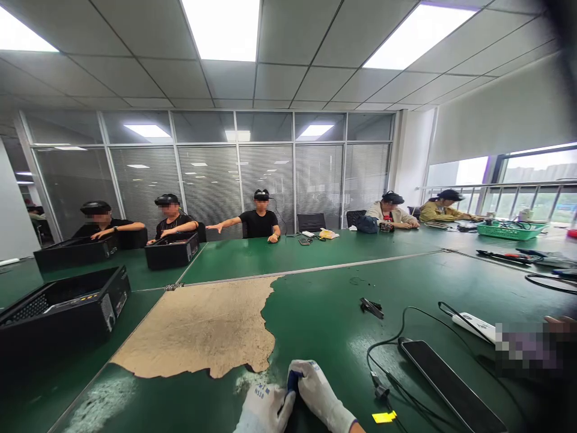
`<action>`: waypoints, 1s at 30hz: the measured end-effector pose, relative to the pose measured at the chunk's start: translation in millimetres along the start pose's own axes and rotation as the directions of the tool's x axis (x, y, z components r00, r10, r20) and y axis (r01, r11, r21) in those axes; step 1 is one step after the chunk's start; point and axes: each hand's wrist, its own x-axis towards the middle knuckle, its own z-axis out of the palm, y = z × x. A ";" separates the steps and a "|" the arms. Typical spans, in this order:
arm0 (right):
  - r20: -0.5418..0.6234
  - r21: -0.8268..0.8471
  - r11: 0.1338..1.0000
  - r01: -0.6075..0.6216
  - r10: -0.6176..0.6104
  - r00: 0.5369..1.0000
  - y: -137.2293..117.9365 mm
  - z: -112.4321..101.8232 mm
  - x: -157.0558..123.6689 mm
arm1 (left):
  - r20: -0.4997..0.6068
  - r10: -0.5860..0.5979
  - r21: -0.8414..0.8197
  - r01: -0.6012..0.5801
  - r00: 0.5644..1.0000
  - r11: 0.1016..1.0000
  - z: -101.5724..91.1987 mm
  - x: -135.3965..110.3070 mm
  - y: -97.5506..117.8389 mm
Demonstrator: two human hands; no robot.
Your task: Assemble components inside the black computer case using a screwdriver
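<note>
Both of my hands wear white work gloves with blue on the palm side. My left hand (267, 404) is at the bottom edge of the view, its fingers curled and thumb up. Touching it, my right hand (314, 388) bends over with closed fingertips meeting those of the left. Dark blue shows between them, which looks like glove coating; whatever the fingers pinch, if anything, is hidden. Just beyond the hands lies a torn-edged tan sheet (202, 328) on the green tabletop (315, 313). To the right rests a black phone (451, 385) beside a cable with a plug (381, 388).
Black computer cases (67, 307) stand at left, two with people (170, 219) reaching into them. Another person (260, 216) sits across with one arm stretched out. A small black part (372, 307), a white power strip (475, 325) and a green basket (511, 230) are toward the right.
</note>
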 end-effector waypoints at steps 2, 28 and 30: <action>0.003 -0.003 1.000 -0.003 0.003 1.000 0.0 -0.4 -0.4 | -0.004 0.004 -0.010 -0.004 1.000 1.000 0.3 -0.3 -0.1; -0.014 -0.010 1.000 -0.008 0.008 1.000 -3.7 -1.4 -1.8 | 0.014 0.012 0.004 -0.012 1.000 1.000 -3.4 -2.3 0.4; -0.014 -0.012 1.000 -0.007 0.007 1.000 -7.1 -2.6 -2.1 | -0.004 0.016 0.015 -0.015 1.000 1.000 -3.3 -2.5 0.8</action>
